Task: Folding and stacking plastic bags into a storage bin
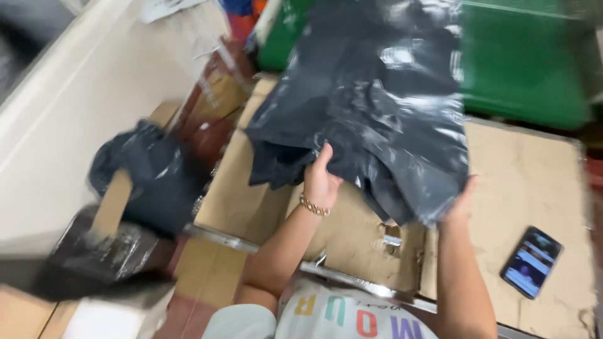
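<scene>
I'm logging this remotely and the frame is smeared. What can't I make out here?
Head view only:
- Right hand: fingers hidden behind the dark plastic bags; grip unclear.
- How many bags are in the stack: motion blur merges them.
- Phone screen: too small and blurred.
- Dark wrapped bundle on the left: contents covered, blurred.
- Green bin: cut by the top edge.
</scene>
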